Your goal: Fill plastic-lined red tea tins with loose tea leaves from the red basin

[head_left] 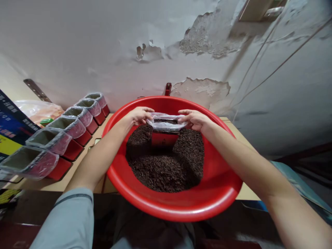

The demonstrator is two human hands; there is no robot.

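In the middle of a wide red basin (173,210), a red box (164,139) stands on a heap of dark, dry leaf-like bits, probably loose tea (166,173). A clear plastic bag (167,127) lines the box, its mouth folded outward over the rim, and dark bits show inside. My left hand (141,116) has its fingers closed on the left edge of the bag. On the opposite side my right hand (195,119) grips the right edge, thumb beneath and fingers stretched along the top. Between them the bag's mouth is held wide.
Left of the basin, several red boxes with plastic liners (68,126) stand in a slanting row on the wooden table (80,164). Behind them lie a plastic bag (38,110) and a dark blue printed box (12,121). A peeling wall (103,52) rises close behind.
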